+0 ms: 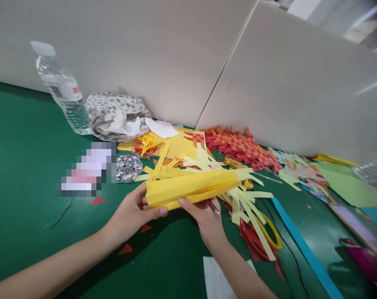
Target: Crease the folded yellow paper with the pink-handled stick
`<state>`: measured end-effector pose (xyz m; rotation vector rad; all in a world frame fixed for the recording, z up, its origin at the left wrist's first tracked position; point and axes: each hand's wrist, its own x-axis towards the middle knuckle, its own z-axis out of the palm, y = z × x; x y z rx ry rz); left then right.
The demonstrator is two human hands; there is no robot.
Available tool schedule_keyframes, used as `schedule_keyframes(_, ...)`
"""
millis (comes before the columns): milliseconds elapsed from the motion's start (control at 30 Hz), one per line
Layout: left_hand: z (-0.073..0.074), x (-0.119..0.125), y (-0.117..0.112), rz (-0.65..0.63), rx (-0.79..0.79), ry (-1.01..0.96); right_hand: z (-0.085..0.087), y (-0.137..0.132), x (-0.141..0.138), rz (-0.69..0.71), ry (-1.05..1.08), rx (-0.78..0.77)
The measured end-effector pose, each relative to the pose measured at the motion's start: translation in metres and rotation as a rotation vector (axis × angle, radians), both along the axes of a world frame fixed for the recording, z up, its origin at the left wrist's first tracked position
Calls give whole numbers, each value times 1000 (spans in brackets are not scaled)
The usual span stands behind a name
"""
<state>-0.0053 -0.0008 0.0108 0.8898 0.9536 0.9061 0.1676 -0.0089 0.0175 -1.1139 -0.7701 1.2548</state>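
Observation:
A folded yellow paper is held lengthwise above the green table. My left hand pinches its left end, thumb below and fingers behind. My right hand grips the paper from underneath near the middle, thumb on the lower edge. Loose yellow paper strips lie under and to the right of the paper.
A water bottle stands at the back left beside a patterned cloth. A dish of googly eyes, woven red-orange paper fish, scissors with red and yellow handles, a blue strip and white partition boards surround the work.

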Motion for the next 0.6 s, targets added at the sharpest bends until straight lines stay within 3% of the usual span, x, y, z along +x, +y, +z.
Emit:
schedule_keyframes(167, 1, 0, 0, 13, -3, 23, -2, 0, 0, 41, -1, 23)
schedule_keyframes(400, 4, 4, -5, 13, 34, -6, -6, -7, -4, 254, -66, 54)
schedule_keyframes(500, 6, 5, -5, 12, 23, 21, -5, -7, -5, 239, -68, 38)
schedule_keyframes(600, 8, 2, -2, 34, 28, 49, -3, -2, -1, 93, -55, 9)
